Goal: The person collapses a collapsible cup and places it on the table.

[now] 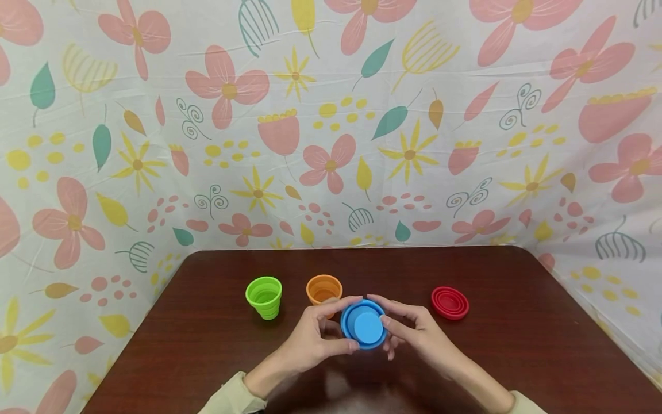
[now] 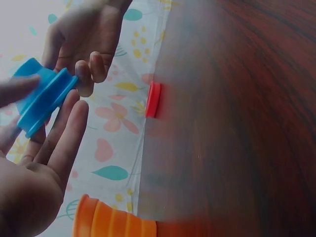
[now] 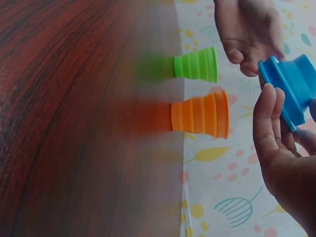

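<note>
A blue collapsible cup (image 1: 368, 328) is held up above the table between both hands, its round base facing the head camera. In the left wrist view the cup (image 2: 45, 98) looks partly extended, the narrow end standing out from the wide rim. The left hand (image 1: 309, 338) grips its left side, thumb low and fingers at the top edge. From the right, the right hand (image 1: 420, 332) grips the other side, its thumb on the base's edge. An orange collapsible cup (image 1: 323, 285) stands extended just behind the left hand, partly covered by it.
A green collapsible cup (image 1: 265, 294) stands extended at the left on the dark wooden table (image 1: 207, 356). To the right lies a red collapsible cup (image 1: 450, 303), folded flat. Behind the table hangs a flower-patterned cloth (image 1: 331, 115).
</note>
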{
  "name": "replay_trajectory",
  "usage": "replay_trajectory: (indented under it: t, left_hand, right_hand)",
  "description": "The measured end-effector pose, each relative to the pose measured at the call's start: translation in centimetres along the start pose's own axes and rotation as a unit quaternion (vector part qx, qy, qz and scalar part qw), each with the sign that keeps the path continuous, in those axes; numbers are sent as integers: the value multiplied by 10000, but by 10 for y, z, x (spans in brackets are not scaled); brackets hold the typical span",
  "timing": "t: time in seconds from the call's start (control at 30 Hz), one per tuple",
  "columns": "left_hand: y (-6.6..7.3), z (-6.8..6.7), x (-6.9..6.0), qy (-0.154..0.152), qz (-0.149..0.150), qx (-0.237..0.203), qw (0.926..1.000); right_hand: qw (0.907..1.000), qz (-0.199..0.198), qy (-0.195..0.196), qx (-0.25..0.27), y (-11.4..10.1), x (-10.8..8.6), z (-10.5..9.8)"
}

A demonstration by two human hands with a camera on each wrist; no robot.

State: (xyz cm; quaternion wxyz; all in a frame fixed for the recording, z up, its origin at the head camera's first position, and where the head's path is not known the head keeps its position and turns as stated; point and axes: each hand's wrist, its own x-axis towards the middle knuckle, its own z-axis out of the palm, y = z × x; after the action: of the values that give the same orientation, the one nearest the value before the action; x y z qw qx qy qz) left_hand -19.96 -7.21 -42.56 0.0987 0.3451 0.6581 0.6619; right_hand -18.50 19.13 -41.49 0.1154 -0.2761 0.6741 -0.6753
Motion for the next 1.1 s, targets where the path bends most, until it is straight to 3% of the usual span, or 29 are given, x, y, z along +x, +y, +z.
replay_trajectory:
  t: [0.17,0.57,1.1]
  left_hand:
    - [2,1,-1,3,-126,-676,9976]
    - [3,3,4,735,-332,-369,9961]
    - [7,5,7,1043,-415,-555,9921]
  right_hand:
    - [9996,-27,87,-272,-2,-1,0]
    - [9988,73,223,-419,-2,6,3]
    - [9980,42,436,-457,-1,10,6]
